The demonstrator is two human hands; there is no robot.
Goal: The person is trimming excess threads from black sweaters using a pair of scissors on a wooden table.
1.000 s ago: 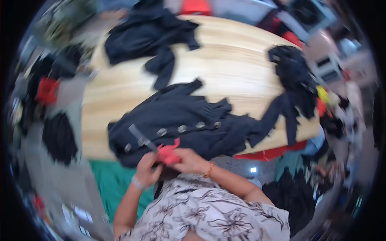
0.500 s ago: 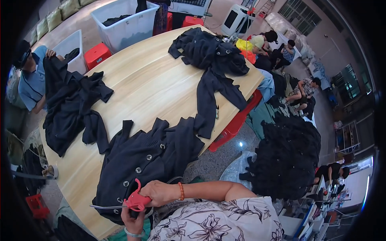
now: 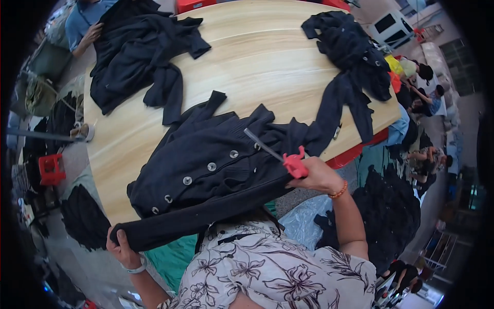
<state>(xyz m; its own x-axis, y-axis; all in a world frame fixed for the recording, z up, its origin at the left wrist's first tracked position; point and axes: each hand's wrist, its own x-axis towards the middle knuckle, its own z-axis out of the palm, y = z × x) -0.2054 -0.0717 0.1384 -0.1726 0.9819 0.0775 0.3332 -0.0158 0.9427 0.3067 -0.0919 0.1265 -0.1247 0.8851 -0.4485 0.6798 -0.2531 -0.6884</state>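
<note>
In front of me a dark navy cardigan (image 3: 198, 141) with several shiny round buttons lies on the wooden table (image 3: 242, 62). One long sleeve (image 3: 200, 210) is stretched along its near edge. My left hand (image 3: 123, 251) pinches the end of that sleeve at the lower left, thumb on top. In my right hand (image 3: 321, 177), closed around its body, is a red air blow gun (image 3: 295, 164). Its thin metal nozzle points up and left over the cardigan. The fingers of that hand are by the sleeve's other end; whether they also grip it is hidden.
Across the table at the left, a person's hand (image 3: 92, 33) holds another dark garment (image 3: 136, 62). A further dark garment (image 3: 355, 49) lies at the far right corner, near a small dark object (image 3: 337, 132). On the floor to the right are a dark clothes pile (image 3: 393, 216) and clear plastic (image 3: 306, 221).
My hands have moved apart: the left took the sleeve end and drew it left, while the right carried the air blow gun right and up. The view has shifted.
</note>
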